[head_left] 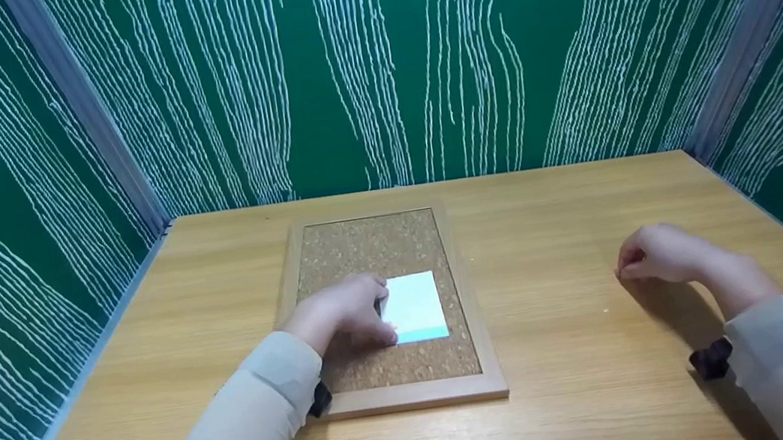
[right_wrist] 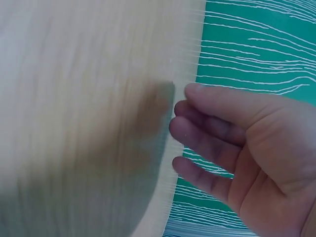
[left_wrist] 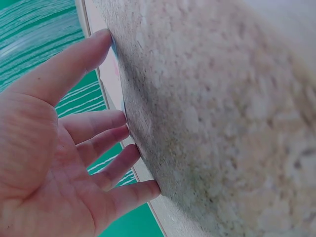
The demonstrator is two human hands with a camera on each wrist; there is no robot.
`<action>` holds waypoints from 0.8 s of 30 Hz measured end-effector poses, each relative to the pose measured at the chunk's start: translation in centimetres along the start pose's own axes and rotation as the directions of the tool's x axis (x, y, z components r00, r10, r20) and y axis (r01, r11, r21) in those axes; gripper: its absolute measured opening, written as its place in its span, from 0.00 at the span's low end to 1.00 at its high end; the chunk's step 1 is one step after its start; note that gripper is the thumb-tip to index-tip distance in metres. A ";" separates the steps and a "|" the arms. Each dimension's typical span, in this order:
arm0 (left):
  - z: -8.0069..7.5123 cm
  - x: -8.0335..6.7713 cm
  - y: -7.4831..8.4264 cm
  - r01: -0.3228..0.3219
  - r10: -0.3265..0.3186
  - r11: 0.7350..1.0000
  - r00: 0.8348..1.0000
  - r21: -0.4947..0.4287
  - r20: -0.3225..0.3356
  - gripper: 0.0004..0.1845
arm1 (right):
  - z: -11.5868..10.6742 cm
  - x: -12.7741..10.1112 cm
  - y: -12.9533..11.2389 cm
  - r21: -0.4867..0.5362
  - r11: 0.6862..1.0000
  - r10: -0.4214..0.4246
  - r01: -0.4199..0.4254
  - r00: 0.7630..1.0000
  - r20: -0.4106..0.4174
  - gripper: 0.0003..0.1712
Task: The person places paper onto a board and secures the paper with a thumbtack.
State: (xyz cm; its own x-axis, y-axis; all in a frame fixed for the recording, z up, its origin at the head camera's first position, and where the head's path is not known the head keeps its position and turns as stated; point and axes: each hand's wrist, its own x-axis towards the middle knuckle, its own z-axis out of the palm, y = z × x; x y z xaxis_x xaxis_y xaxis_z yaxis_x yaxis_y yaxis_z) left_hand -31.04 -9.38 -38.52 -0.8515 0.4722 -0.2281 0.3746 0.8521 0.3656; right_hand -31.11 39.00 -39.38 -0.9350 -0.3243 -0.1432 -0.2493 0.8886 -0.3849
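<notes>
Beige sleeves frame the nearest edge of the pale wooden table [head_left: 575, 347]. The left hand [head_left: 343, 313] lies on the wood-framed cork board [head_left: 380, 252], straight fingers [left_wrist: 106, 143] pressing the left edge of a white rectangular card with a turquoise strip [head_left: 414, 308], which sits flat near the board's middle. The right hand [head_left: 657, 253] hovers well apart, fingers loosely curled, holding nothing. The card seems placed; no pin shows, so fixing it looks undone. Beyond stand green panels with white lines [head_left: 371, 63].

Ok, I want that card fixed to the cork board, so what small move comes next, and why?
Probably bring the right hand across to the white card: it hovers over bare table, fingers loosely curled, while the left hand presses the card's left edge flat on the cork board.
</notes>
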 end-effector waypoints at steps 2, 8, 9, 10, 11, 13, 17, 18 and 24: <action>0.0 0.0 0.0 -0.005 0.005 1.000 1.000 0.007 0.002 0.17 | -0.1 0.0 -0.3 0.016 1.000 -0.008 0.009 1.000 -0.025 0.03; -0.1 0.3 0.1 -0.037 0.037 0.999 0.999 0.035 0.010 0.18 | -0.3 -0.2 -1.1 0.045 0.998 -0.030 0.034 0.995 -0.092 0.03; -0.1 0.3 0.1 -0.035 0.034 0.999 0.999 0.034 0.011 0.18 | -0.3 -0.2 -1.2 0.047 0.998 -0.031 0.035 0.995 -0.097 0.03; -0.1 0.3 0.1 -0.031 0.030 0.999 0.999 0.032 0.011 0.17 | -0.4 -0.1 -1.3 0.047 0.998 -0.036 0.041 0.994 -0.100 0.04; -0.1 0.3 0.1 -0.026 0.026 0.999 1.000 0.028 0.011 0.17 | -0.4 -0.1 -1.4 0.045 0.998 -0.041 0.045 0.994 -0.102 0.03; -0.1 0.2 0.2 -0.012 0.012 1.000 1.000 0.013 0.011 0.17 | -0.5 -0.1 -1.5 0.045 0.997 -0.052 0.057 0.993 -0.107 0.03; -0.1 0.0 0.3 0.007 -0.007 1.000 1.000 -0.008 0.006 0.19 | -0.5 0.1 -1.6 0.034 0.996 -0.077 0.082 0.990 -0.119 0.02; -0.1 0.0 0.3 0.007 -0.007 1.000 1.000 -0.008 0.006 0.20 | -0.5 0.1 -1.7 0.030 0.996 -0.079 0.083 0.990 -0.120 0.02; -0.1 0.0 0.3 0.011 -0.011 1.000 1.000 -0.010 0.007 0.24 | -0.4 0.4 -1.9 -0.002 0.997 -0.076 0.076 0.993 -0.094 0.02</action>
State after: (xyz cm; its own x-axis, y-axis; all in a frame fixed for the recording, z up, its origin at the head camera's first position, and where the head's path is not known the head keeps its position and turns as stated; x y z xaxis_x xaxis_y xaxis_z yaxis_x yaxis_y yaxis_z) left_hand -30.93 -9.12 -38.30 -0.8528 0.4648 -0.2381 0.3619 0.8547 0.3721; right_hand -31.05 37.31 -38.33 -0.9330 -0.3589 -0.0278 -0.3200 0.8623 -0.3924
